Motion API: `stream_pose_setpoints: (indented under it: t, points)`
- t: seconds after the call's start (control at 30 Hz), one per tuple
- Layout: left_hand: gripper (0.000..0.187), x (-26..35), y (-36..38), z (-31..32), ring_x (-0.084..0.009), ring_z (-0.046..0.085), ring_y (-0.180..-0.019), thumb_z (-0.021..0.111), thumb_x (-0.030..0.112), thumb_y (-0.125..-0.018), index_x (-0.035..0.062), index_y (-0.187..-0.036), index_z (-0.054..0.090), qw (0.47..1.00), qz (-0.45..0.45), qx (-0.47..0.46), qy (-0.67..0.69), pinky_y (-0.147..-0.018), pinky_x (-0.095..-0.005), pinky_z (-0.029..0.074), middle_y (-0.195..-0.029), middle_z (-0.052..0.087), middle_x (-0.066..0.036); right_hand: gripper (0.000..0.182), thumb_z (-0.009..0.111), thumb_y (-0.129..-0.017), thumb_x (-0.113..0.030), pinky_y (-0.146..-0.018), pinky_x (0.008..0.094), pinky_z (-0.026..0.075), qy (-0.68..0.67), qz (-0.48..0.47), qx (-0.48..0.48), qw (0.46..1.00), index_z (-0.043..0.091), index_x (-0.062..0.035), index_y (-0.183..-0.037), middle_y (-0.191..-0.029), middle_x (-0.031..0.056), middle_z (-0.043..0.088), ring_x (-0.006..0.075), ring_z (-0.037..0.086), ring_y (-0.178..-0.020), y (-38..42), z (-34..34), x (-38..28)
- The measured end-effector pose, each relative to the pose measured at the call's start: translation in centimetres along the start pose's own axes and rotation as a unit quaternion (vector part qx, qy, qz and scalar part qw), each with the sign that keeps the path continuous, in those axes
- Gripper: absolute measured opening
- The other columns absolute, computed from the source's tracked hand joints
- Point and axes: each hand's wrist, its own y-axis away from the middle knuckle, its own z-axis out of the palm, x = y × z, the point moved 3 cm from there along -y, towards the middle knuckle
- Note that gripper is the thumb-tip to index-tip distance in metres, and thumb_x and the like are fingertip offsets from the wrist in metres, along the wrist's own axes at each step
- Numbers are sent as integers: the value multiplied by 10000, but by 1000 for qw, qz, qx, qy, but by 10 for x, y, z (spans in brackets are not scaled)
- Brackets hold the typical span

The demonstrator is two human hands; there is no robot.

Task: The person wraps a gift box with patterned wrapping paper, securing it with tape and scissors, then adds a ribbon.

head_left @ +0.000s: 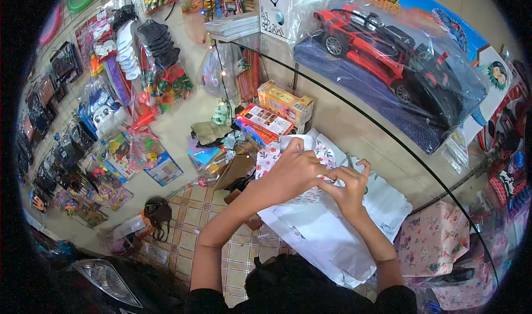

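Near the middle of the head view, my left hand (pixel 297 169) is bent over floral paper (pixel 267 157), its fingers curled at the paper's edge. Close beside it on the right, my right hand (pixel 348 187) has thumb and fingertips brought together near the left hand, with another finger raised. What the fingertips pinch is too small to make out. White sheets (pixel 327 236) lie beneath both hands and spread down and to the right. Behind the hands sit a red box (pixel 265 123) and a yellow box (pixel 286 104).
A glass shelf edge (pixel 354 109) curves across the right side, with a wrapped red toy car (pixel 382 53) on top. Packaged goods (pixel 160 42) hang on the left wall. Pink floral material (pixel 435 239) lies at right; a dark bag (pixel 158 210) is at lower left.
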Motion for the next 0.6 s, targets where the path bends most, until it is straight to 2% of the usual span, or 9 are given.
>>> stream_pose_setpoints:
  t: [0.13, 0.33, 0.43, 0.53, 0.6]
  points:
    - [86, -5, -1, -1, -148, 605, -762, 701, 238, -785, 153, -793, 711, 1000, -1, -5, 26, -840, -389, 311, -704, 661, -4, 185, 806, -698, -254, -956, 436, 269, -44, -14, -18, 999, 686, -114, -712, -715, -6, 695, 141, 645, -661, 1, -4, 2]
    - [81, -5, 2, -6, -175, 602, -684, 686, 229, -817, 156, -788, 703, 999, -4, -5, 48, -849, -413, 291, -691, 656, -2, 125, 803, -710, -174, -1017, 440, 255, -99, -34, -60, 993, 726, -100, -775, -796, 35, 725, 147, 663, -689, 2, -8, 16]
    - [96, -2, 2, -7, -232, 604, -685, 644, 152, -826, 100, -752, 678, 997, -6, 9, 70, -887, -442, 293, -646, 630, -88, 106, 794, -720, -158, -1027, 447, 256, -133, -27, -72, 988, 726, -100, -777, -804, 35, 727, 146, 667, -694, -1, -7, 20]
    - [73, -5, 2, -2, -181, 624, -698, 631, 166, -863, 157, -846, 701, 998, -2, -49, 30, -906, -434, 269, -709, 663, -17, 90, 783, -724, -137, -1036, 452, 252, -147, -29, -83, 985, 733, -103, -791, -792, 30, 724, 149, 668, -698, 0, -7, 24]
    - [80, -2, 2, -4, -179, 632, -738, 615, 147, -872, 154, -881, 694, 996, -13, -79, 35, -937, -437, 254, -749, 674, -25, 84, 775, -726, -125, -1040, 454, 249, -157, -35, -88, 983, 738, -105, -799, -787, 26, 723, 152, 669, -706, 0, -6, 28]
